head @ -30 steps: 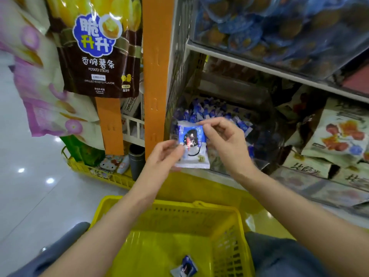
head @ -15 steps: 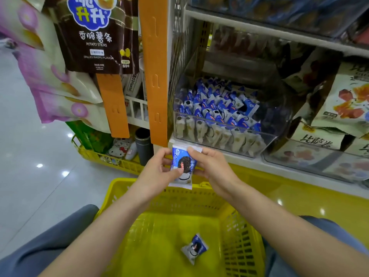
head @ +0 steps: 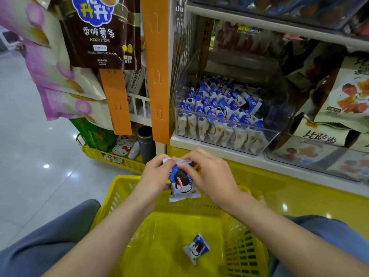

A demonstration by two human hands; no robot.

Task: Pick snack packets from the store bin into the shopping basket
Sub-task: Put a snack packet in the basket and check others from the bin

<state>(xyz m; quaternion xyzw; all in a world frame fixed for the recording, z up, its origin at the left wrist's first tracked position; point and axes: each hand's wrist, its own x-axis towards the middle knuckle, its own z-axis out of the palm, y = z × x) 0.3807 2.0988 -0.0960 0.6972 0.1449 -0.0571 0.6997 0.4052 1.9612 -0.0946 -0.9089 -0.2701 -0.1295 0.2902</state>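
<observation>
A blue and white snack packet [head: 182,183] hangs upright over the far rim of the yellow shopping basket [head: 127,184]. My left hand [head: 154,172] pinches its top left corner and my right hand [head: 209,174] pinches its top right corner. A second packet of the same kind [head: 196,247] lies on the basket's floor. On the shelf just above stands the clear plastic store bin [head: 277,120], filled with several more of these packets [head: 219,108].
An orange hanging strip [head: 157,72] and a brown potato-stick bag [head: 97,33] hang at the left of the shelf. Larger snack bags [head: 347,92] fill the bin to the right. A second yellow basket [head: 111,156] sits on the floor behind. My grey-trousered knees flank the basket.
Both hands have brought the packet down from in front of the bin to just above the basket's far rim. The view has tilted down, showing more of the basket.
</observation>
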